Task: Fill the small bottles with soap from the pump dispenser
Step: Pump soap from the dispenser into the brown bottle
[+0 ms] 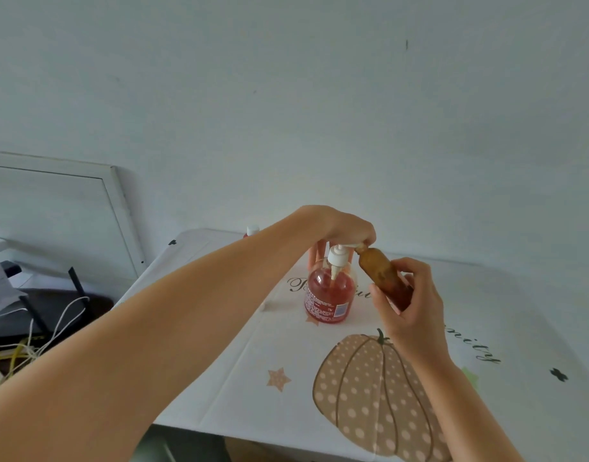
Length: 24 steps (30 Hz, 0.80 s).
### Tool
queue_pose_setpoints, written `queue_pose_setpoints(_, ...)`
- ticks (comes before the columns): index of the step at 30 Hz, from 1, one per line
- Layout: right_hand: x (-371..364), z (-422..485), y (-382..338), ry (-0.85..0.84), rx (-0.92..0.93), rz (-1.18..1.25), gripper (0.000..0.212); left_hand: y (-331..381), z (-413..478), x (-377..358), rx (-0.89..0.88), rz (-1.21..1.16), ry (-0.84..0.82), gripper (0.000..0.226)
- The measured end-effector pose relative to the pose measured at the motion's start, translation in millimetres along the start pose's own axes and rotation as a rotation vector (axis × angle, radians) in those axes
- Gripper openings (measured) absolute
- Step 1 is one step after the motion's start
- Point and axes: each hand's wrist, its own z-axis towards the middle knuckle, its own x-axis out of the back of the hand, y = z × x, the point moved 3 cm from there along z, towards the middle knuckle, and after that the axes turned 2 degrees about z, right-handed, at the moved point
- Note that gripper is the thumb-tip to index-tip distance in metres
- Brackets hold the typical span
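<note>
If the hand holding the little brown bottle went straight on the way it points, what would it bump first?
Probably the white spout of the pump dispenser: the right hand aims the small bottle up at it, mouth at the tip, under the left hand. Depth is unclear.

Pale wall (319, 95); pumpkin-print tablecloth (286, 361); framed board (53, 211) leaning left.
</note>
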Motion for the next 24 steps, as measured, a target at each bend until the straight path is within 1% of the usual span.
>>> queue_pose_setpoints(4, 0.8, 0.5, -1.3, 0.001, -0.011, 0.030, 0.045, 6.9, -1.9, 5.2, -0.007, 0.125, 0.028, 0.037)
queue_pose_setpoints(6, 0.9, 0.2, -1.1, 0.004, -0.005, 0.021, 0.046, 5.5, 0.5, 2.6, -0.017, 0.112, 0.061, 0.034)
queue_pose_setpoints(9, -0.3, -0.1, 1.6, 0.002, -0.004, 0.002, 0.044, -1.0, 2.6, -3.0, -0.025, 0.056, 0.120, 0.036)
queue_pose_setpoints(13, 0.0, -1.2, 2.5, 0.000, -0.006, 0.005, 0.043, -4.3, 1.7, -7.1, -0.020, 0.046, 0.136, 0.039)
queue_pose_setpoints(16, 0.5, -1.0, 1.5, -0.005, -0.009, 0.021, 0.042, -0.3, -1.9, -6.2, -0.007, 0.052, 0.133, 0.038)
queue_pose_setpoints(20, 0.7, -0.1, -1.2, 0.000, -0.016, 0.028, 0.044, 3.5, -3.9, 0.5, 0.000, 0.056, 0.079, 0.049)
queue_pose_setpoints(22, 0.5, -0.1, -1.4, -0.001, -0.009, 0.027, 0.044, 4.9, -5.7, 2.4, 0.008, 0.096, 0.048, 0.055)
queue_pose_setpoints(24, 0.3, 0.4, -0.4, -0.008, -0.012, 0.027, 0.044, 5.7, -6.5, 3.5, 0.018, 0.122, 0.044, 0.054)
